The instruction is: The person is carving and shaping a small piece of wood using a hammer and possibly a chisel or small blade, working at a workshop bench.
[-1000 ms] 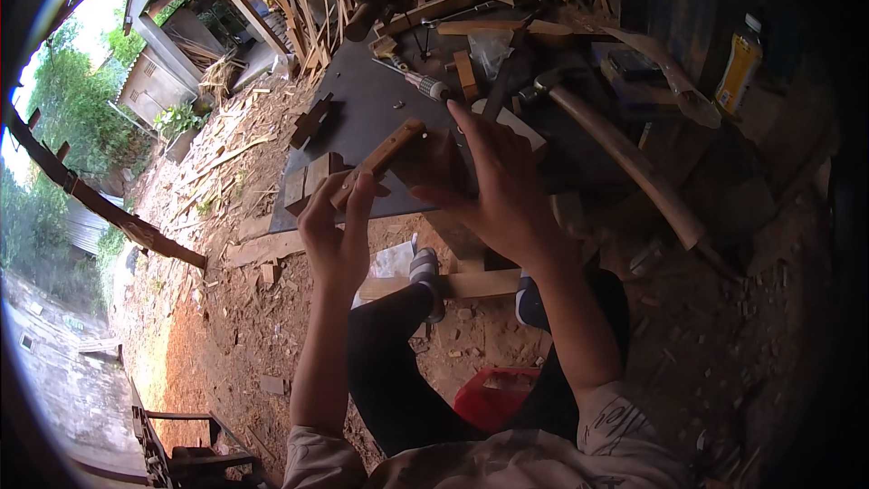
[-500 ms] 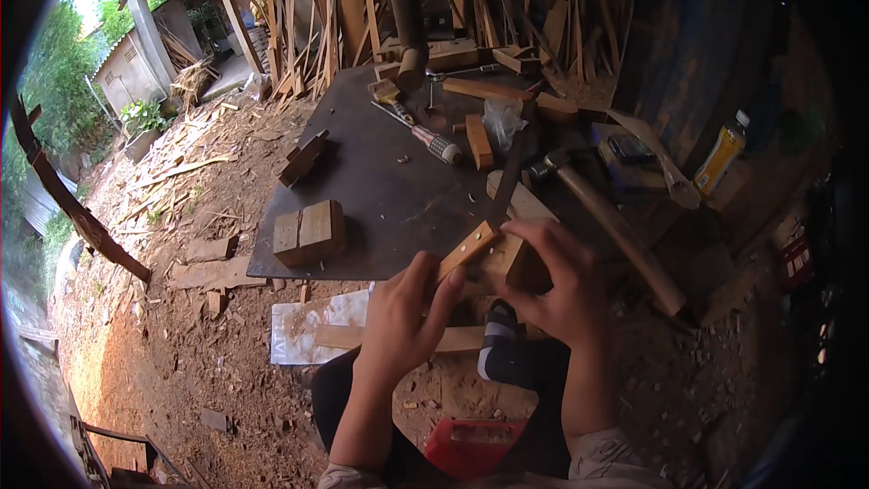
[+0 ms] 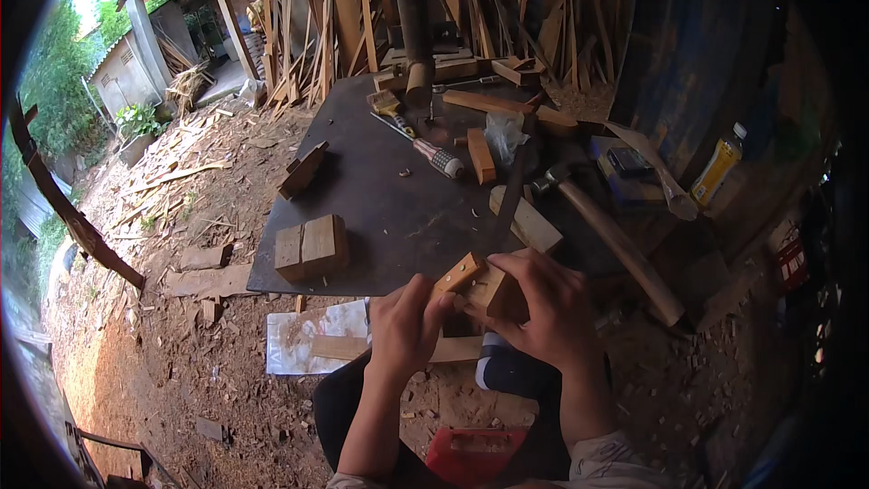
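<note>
Holding a small wood block [image 3: 475, 285] in both hands at the near edge of the counter [image 3: 380, 208], you have your left hand [image 3: 407, 330] closed on its left end and your right hand [image 3: 548, 312] wrapped around its right side, fingers clamped on the wood. A second ago the block was lifted higher over the counter, out toward the far side; now you've pulled it down and in close, just above your knees, so the piece is settled for close work rather than being carried. The view has also swung down, so more of the counter shows. Near the block: a pale wood offcut [image 3: 527, 220] just beyond your right hand, a hammer [image 3: 606, 235] with a long wooden handle to the right, a two-piece wood chunk [image 3: 312, 247] well to the left. Further back lie a screwdriver [image 3: 425, 149] and a short orange block [image 3: 480, 156]. A yellow bottle [image 3: 720, 167] stands far right. White paper [image 3: 308, 344] lies on the chip-strewn ground below the counter edge.
</note>
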A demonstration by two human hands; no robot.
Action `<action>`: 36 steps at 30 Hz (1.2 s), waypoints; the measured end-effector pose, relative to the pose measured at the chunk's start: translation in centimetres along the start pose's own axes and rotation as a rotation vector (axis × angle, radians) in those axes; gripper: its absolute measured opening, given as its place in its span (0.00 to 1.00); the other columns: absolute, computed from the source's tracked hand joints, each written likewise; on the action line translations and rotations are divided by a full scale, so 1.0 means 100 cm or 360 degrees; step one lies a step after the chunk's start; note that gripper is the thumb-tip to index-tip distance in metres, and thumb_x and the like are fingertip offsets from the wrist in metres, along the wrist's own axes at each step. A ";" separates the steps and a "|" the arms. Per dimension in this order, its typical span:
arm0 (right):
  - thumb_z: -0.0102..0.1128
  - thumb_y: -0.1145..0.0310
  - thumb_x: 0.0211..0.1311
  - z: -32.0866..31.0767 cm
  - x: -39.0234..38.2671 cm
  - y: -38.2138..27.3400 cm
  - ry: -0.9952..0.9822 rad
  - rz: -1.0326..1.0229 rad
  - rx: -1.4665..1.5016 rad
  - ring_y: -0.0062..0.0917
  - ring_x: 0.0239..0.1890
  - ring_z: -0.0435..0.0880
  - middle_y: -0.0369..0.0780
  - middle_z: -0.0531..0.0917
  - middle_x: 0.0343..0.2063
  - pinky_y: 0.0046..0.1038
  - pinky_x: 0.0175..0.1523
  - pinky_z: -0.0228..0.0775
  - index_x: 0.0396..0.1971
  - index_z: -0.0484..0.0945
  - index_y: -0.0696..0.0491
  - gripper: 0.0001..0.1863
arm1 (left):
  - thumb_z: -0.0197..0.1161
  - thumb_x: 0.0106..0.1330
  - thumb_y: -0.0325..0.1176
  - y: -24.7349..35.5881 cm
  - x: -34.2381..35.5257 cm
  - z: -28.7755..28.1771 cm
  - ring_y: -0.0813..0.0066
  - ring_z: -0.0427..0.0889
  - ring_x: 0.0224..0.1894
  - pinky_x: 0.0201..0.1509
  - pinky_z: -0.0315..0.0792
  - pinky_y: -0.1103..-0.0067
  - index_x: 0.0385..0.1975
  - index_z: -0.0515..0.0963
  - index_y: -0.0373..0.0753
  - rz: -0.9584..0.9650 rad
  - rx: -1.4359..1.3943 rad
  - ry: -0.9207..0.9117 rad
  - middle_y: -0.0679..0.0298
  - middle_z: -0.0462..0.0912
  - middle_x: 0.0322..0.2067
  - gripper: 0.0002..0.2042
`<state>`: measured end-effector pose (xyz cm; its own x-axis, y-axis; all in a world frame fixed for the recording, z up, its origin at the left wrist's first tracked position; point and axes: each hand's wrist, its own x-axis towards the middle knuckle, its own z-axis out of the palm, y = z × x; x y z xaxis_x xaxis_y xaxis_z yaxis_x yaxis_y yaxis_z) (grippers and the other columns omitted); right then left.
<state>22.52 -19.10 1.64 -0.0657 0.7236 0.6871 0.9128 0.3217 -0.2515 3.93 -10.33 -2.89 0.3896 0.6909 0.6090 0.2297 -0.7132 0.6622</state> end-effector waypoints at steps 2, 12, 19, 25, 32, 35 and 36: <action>0.79 0.62 0.45 -0.003 -0.002 -0.001 -0.0009 0.0012 0.0036 0.35 0.43 0.87 0.38 0.81 0.42 0.38 0.45 0.80 0.56 0.73 0.49 0.35 | 0.64 0.71 0.34 0.002 -0.001 0.002 0.51 0.79 0.23 0.27 0.69 0.66 0.29 0.72 0.34 0.0029 0.0007 0.0037 0.53 0.76 0.20 0.12; 0.79 0.61 0.49 -0.004 0.006 0.011 -0.0047 -0.0007 0.0187 0.40 0.42 0.87 0.42 0.83 0.41 0.39 0.45 0.80 0.54 0.75 0.53 0.32 | 0.64 0.71 0.35 -0.003 0.002 0.009 0.53 0.79 0.23 0.28 0.69 0.68 0.32 0.76 0.34 -0.0038 -0.0085 0.0022 0.53 0.76 0.21 0.11; 0.78 0.60 0.51 0.010 0.005 0.014 0.0009 -0.0029 0.0253 0.41 0.42 0.88 0.43 0.84 0.42 0.39 0.43 0.80 0.54 0.76 0.53 0.31 | 0.67 0.71 0.37 -0.006 -0.002 0.008 0.63 0.80 0.19 0.25 0.70 0.74 0.33 0.76 0.33 -0.0078 -0.0162 0.0038 0.57 0.76 0.17 0.12; 0.78 0.61 0.51 0.020 0.001 0.019 0.0087 -0.0027 0.0267 0.40 0.44 0.88 0.41 0.84 0.43 0.40 0.43 0.81 0.55 0.75 0.50 0.31 | 0.67 0.72 0.38 0.007 0.000 0.008 0.65 0.83 0.19 0.24 0.69 0.75 0.33 0.75 0.34 -0.0207 -0.0224 0.0026 0.58 0.78 0.17 0.13; 0.79 0.57 0.53 0.029 0.000 0.020 0.0127 -0.0029 0.0174 0.40 0.44 0.90 0.43 0.86 0.45 0.37 0.44 0.82 0.55 0.75 0.54 0.32 | 0.67 0.72 0.38 0.006 -0.001 0.006 0.63 0.81 0.17 0.22 0.68 0.74 0.31 0.74 0.34 -0.0280 -0.0189 0.0079 0.57 0.76 0.15 0.14; 0.80 0.58 0.52 0.032 0.000 0.022 0.0169 -0.0060 0.0166 0.40 0.44 0.90 0.43 0.86 0.46 0.37 0.44 0.83 0.55 0.75 0.53 0.32 | 0.67 0.72 0.38 0.005 -0.002 0.007 0.62 0.81 0.17 0.22 0.68 0.74 0.30 0.74 0.34 -0.0289 -0.0162 0.0094 0.57 0.76 0.15 0.15; 0.80 0.58 0.52 0.033 0.000 0.022 0.0170 -0.0059 0.0167 0.40 0.44 0.90 0.43 0.86 0.46 0.37 0.44 0.83 0.55 0.75 0.53 0.32 | 0.67 0.72 0.39 0.005 -0.001 0.008 0.62 0.81 0.17 0.22 0.67 0.74 0.30 0.74 0.34 -0.0286 -0.0158 0.0109 0.57 0.76 0.15 0.15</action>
<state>23.21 -16.38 -1.14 -0.0501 0.6427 0.7645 0.8632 0.4129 -0.2905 4.68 -10.89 -2.96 0.2883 0.8147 0.5031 0.1998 -0.5650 0.8005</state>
